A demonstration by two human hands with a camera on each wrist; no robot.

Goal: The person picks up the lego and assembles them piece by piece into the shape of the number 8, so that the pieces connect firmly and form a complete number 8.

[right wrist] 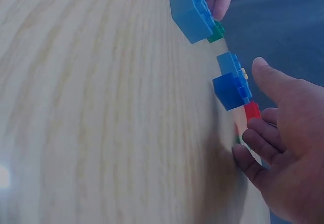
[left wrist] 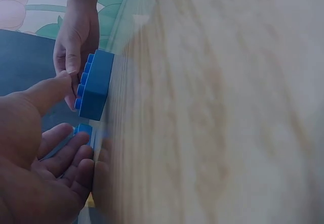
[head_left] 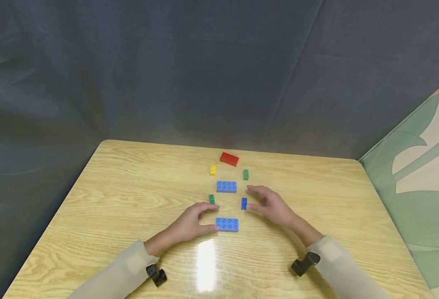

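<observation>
My left hand [head_left: 189,224] is spread at the left of a light blue eight-stud brick [head_left: 227,224], its thumb tip at the brick's left edge. Its forefinger reaches the near end of a small green brick [head_left: 211,199]; whether either brick is touched I cannot tell. On the other side, my right hand [head_left: 273,207] hovers with fingers apart. The right thumb tip lies close beside a small dark blue brick [head_left: 244,203]. In the right wrist view the right hand [right wrist: 288,148] holds nothing, and the dark blue brick [right wrist: 230,90] stands on the table.
Farther back lie a second light blue eight-stud brick [head_left: 226,187], a small yellow brick [head_left: 213,170], another green brick [head_left: 245,174] and a red brick [head_left: 229,159]. The wooden table [head_left: 129,187] ends at a dark curtain [head_left: 204,83]. A patterned panel [head_left: 425,199] borders the right side.
</observation>
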